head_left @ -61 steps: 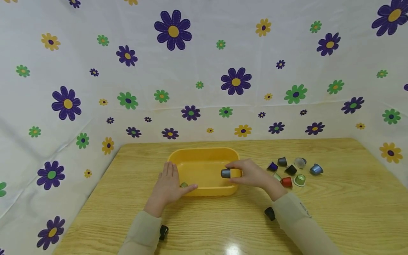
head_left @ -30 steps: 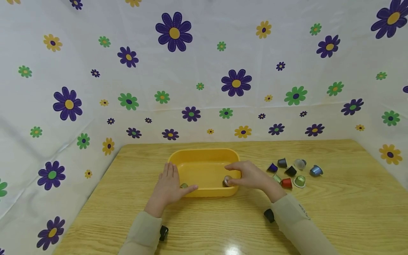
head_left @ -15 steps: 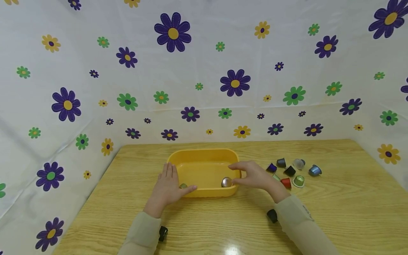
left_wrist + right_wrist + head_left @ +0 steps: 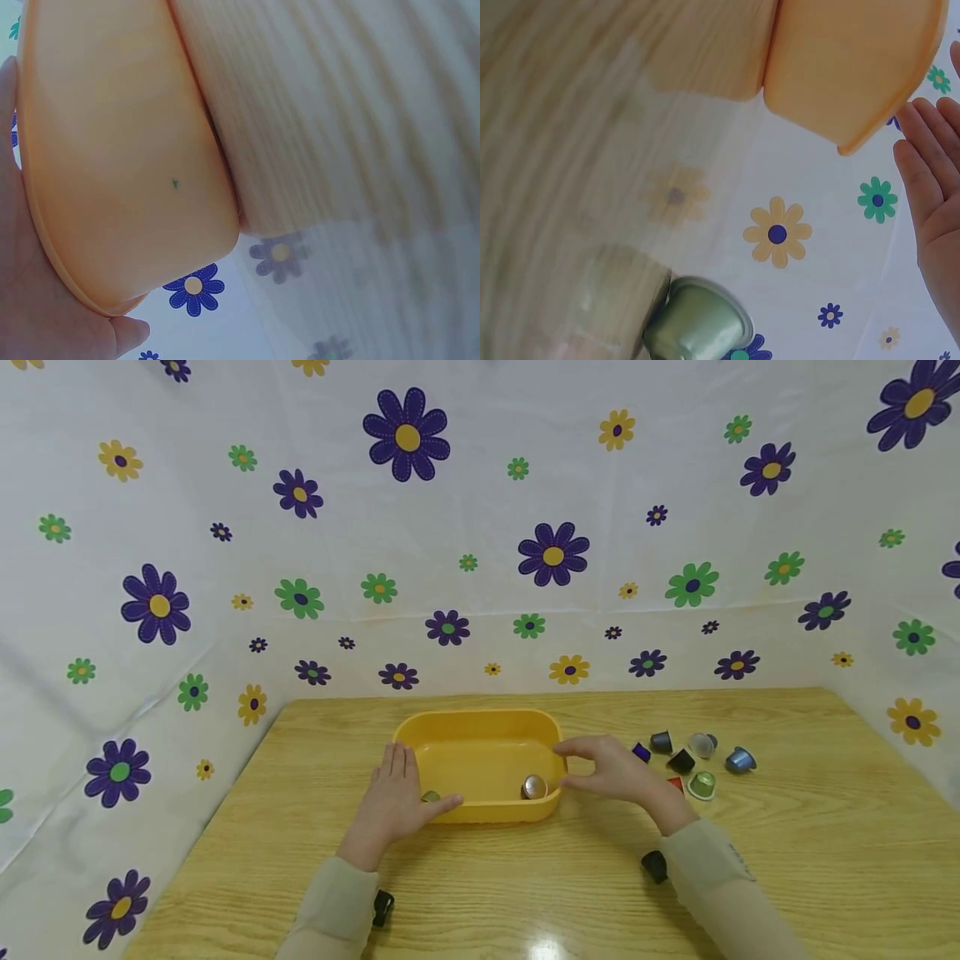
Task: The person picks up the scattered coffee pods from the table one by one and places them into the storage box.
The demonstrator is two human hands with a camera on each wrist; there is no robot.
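A yellow plastic tub (image 4: pixel 480 764) stands on the table. My left hand (image 4: pixel 390 806) rests against its left end, fingers straight and thumb along the near rim. Inside, a coffee capsule (image 4: pixel 534 787) lies at the near right corner with its silver lid showing. A green capsule (image 4: pixel 431 797) is partly hidden by the near wall and my left thumb. My right hand (image 4: pixel 611 772) is just outside the right rim, thumb and fingers apart, with nothing between them. The right wrist view has a pale green capsule (image 4: pixel 699 321) on the table.
Several capsules lie right of the tub, including a blue one (image 4: pixel 740 760), a black one (image 4: pixel 681 762), a green one (image 4: pixel 702 786) and a red one (image 4: pixel 677 783) partly behind my right hand. A flowered cloth (image 4: pixel 480 510) hangs behind and beside the wooden table (image 4: pixel 480 885).
My right hand lowered the dark capsule into the tub and let go of it; the capsule tipped lid-up. That hand then drew back rightward past the rim. The left hand has stayed put.
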